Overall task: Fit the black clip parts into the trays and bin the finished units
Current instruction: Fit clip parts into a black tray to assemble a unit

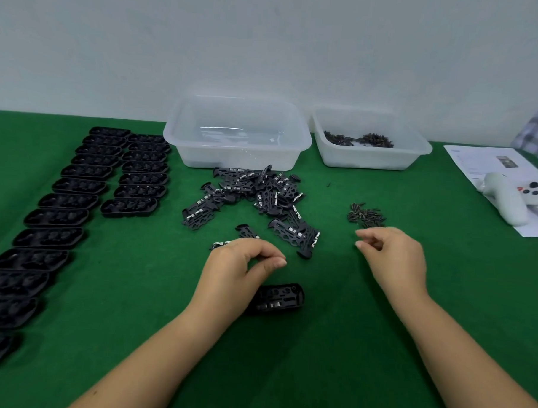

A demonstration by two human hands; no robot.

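Item: one tray [277, 297], lower centre of frame, clip part seated in it, under my hands.

My left hand [238, 269] hovers just above the tray, thumb and forefinger pressed together; whether they pinch anything I cannot tell. My right hand [392, 255], fingers loosely curled, nothing seen in it, sits just below the screws [366, 215]. Best practice, I judge: steady the tray, seat the part flush before binning. Clip pile [256, 194] centre; empty trays [76, 201] left; bin [237, 131] behind; green cloth [332, 345]; white wall [268, 43].
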